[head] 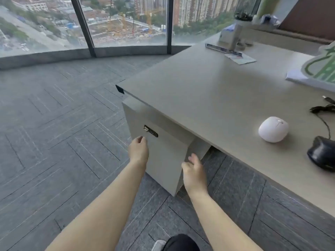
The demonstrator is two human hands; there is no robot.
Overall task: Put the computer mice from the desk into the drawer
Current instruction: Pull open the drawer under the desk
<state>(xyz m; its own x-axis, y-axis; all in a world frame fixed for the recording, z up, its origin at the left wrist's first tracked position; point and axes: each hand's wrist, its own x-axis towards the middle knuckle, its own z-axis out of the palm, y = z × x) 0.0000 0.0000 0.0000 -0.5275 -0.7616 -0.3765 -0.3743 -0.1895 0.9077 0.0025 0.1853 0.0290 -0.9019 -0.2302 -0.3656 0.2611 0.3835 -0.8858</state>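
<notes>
Both hands are empty: left hand loosely curled at the drawer front, right hand open at its side edge. I judge nothing stowed yet; drawer looks shut, white mouse and black mouse on the surface.

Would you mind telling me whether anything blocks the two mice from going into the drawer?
Yes: the grey drawer front is shut. White round mouse and black corded mouse lie on the desk.

We note the black mouse and its cable cut off at the frame's right edge; the left hand's fingertips are hidden behind its knuckles.
</notes>
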